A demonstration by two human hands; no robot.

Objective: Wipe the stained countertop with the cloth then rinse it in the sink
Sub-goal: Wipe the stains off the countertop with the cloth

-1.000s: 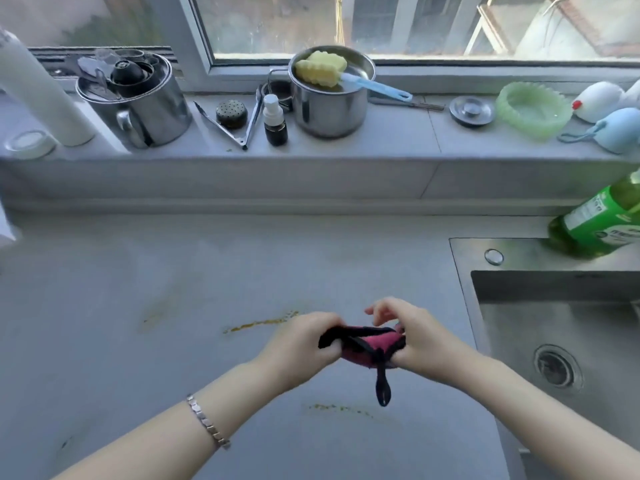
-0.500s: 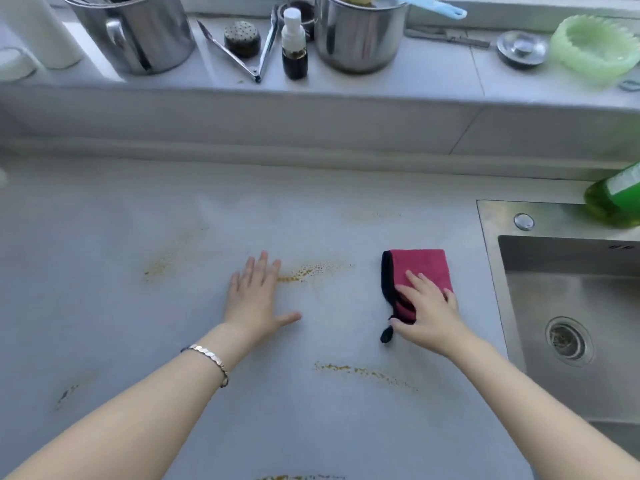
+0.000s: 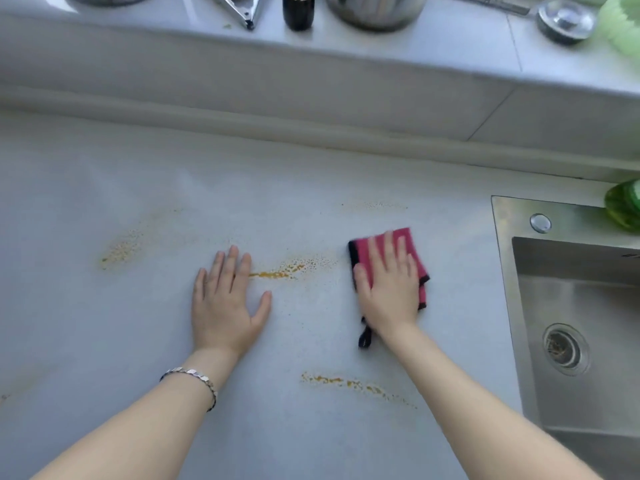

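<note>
The folded pink cloth with dark trim (image 3: 414, 263) lies flat on the pale grey countertop (image 3: 104, 341), between the steel sink (image 3: 571, 306) and the central yellow stain streak (image 3: 280, 271). It looks soft, light and limp, best driven by a flat palm pressing down rather than a pinch. The right hand (image 3: 388, 289) now spreads wide over it, covering more than half a second ago. The left hand (image 3: 225, 303) rests flat and empty, fingertips at the streak's left end, as before.

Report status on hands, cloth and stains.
Left hand flat on countertop, empty. Right hand pressing pink cloth flat. Orange stains unwiped. Nothing blocking the path; sink at right.
</note>
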